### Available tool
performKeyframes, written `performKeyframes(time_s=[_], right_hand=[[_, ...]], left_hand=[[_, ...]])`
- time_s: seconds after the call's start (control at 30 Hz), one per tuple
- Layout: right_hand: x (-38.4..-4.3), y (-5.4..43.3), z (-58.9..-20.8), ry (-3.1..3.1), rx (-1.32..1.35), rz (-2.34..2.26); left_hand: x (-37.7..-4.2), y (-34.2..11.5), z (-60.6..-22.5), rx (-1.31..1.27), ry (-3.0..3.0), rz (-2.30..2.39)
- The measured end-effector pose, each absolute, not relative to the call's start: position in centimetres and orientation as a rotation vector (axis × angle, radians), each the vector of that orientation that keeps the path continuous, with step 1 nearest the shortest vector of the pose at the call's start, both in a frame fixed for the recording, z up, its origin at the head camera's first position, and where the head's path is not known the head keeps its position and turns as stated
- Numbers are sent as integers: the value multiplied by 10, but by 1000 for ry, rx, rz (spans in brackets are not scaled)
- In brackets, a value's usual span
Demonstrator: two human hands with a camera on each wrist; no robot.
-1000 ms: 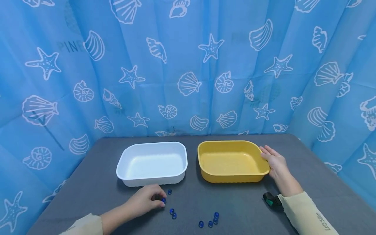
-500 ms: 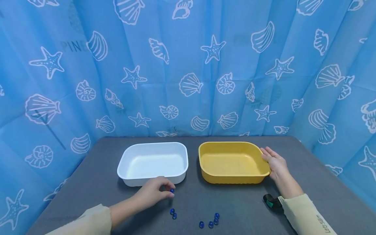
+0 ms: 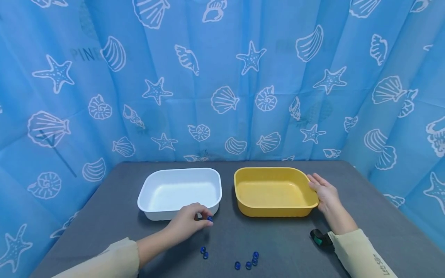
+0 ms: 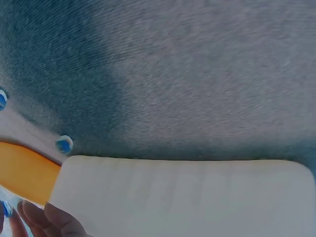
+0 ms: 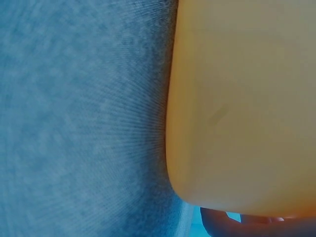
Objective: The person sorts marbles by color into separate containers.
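Observation:
In the head view my left hand pinches a blue marble between thumb and finger, just in front of the white bin. The left wrist view shows the marble beside the fingertips, past the bin's edge. My right hand rests against the right end of the yellow bin, its fingers extended along the outside near the rim. Part of that hand shows under the bin's edge in the right wrist view. Both bins stand upright with nothing visible inside.
Two blue marbles lie on the dark grey cloth in front of the left hand. Several more marbles sit near the front middle. A black band is at the right wrist. A blue shell-print curtain hangs behind the table.
My left hand has moved right and away from me, carrying a marble along the white bin's front. The marble that lay near that bin no longer shows. The right hand stays put.

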State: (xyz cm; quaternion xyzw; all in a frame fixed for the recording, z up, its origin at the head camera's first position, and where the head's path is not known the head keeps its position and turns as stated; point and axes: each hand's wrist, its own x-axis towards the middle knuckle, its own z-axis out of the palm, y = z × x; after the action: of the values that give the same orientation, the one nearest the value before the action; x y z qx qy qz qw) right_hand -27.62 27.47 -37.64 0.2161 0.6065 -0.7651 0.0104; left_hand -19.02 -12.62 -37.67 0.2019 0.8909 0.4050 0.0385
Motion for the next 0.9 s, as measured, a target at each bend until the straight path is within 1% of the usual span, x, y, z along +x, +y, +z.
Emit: performKeyframes(time_s=[0.67,0.9], right_hand=[[-280,276,-379,1908,710,-2396],[-282,274,-381,1933,713,-2389]], left_hand=[[-197,-93,-364,595,2676,1317],[-201,-84,-366,559,2674,1378]])
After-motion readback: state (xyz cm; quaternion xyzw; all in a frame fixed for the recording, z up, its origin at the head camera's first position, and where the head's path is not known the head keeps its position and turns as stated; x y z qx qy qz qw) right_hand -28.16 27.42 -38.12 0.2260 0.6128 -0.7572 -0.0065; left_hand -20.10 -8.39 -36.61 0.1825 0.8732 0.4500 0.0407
